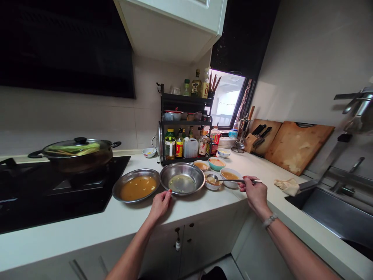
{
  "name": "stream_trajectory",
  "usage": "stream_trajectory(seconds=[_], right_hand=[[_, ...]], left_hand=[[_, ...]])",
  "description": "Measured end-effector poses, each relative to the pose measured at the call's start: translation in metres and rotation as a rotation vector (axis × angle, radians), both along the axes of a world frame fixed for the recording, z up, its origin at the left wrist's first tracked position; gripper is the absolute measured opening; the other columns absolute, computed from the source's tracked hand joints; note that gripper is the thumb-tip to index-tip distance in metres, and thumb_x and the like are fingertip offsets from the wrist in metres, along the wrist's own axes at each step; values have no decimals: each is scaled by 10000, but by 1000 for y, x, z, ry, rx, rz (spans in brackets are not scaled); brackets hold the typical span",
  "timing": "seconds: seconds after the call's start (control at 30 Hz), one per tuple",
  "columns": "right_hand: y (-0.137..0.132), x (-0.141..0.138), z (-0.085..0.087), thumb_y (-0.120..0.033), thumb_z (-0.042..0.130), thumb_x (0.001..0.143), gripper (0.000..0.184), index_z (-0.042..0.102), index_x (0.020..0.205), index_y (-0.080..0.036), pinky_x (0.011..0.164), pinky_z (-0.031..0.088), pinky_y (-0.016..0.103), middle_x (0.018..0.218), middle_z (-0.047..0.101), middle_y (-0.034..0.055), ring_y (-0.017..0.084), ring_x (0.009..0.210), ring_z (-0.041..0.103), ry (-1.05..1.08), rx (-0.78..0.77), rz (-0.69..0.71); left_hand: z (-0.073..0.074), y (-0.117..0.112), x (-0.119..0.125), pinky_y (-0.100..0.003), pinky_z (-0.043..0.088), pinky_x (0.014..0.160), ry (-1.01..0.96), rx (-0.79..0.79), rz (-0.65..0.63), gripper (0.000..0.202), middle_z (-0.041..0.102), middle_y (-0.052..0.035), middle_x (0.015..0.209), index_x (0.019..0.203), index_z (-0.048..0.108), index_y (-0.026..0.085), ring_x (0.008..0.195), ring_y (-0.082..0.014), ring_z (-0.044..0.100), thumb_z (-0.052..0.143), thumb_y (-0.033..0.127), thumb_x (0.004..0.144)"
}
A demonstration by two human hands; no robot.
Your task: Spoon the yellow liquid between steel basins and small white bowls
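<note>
My left hand [161,204] pinches the near rim of a steel bowl [196,168], which holds a little pale liquid. My right hand [253,190] grips the handle of a metal ladle [231,180]. The ladle's head is over a small white bowl [213,186] just right of the steel bowl. Beside these stand a white bowl of orange-brown liquid [230,177], a green-rimmed bowl [217,164] and another small bowl [201,166]. Left of the steel bowl sits a steel dish of brown liquid [138,188] with pale bits in it.
A lidded pan [77,151] stands on the black stove [67,194] at left. Behind the bowls is a black rack [186,122] with bottles. Cutting boards [297,146], a knife block [253,142], a folded cloth [287,186] and the sink [335,212] are at right.
</note>
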State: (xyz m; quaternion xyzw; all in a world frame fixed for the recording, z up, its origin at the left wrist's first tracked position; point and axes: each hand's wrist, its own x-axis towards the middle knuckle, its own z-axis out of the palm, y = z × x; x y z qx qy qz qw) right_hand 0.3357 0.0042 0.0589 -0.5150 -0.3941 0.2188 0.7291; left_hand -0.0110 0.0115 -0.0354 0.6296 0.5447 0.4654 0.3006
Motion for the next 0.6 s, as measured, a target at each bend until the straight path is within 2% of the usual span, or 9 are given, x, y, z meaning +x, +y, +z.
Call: stream_trajectory(seconds=[0.13,0.33,0.47,0.6], right_hand=[[0,1,7,-417,749,578,357,574,752,-159,333,443,223,456,589,-8,159,397,574,41,30,12],[1,-3,24,-398,755,593,348,580,764,-150,330,444,209,464,588,-10,161,419,598,11,72,33],[5,-18,33,-439,742,618,366,581,778,-152,330,437,213,469,594,-10,151,396,579,-23,80,55],[4,-41,30,-512,682,692,375,576,800,-169,333,428,229,469,589,-16,139,349,536,-178,77,120]], left_hand=[[-3,1,0,-245,275,506,-4,2,0,551,440,16,484,546,450,192,500,-126,368,326,654,820],[1,-1,1,-248,288,516,10,12,9,546,464,8,489,541,456,191,509,-134,391,326,643,817],[2,-1,1,-253,300,534,35,3,9,548,481,0,496,536,465,187,518,-139,409,311,627,824],[2,-1,1,-256,295,540,40,14,15,549,477,-1,501,542,472,186,525,-142,410,301,618,833]])
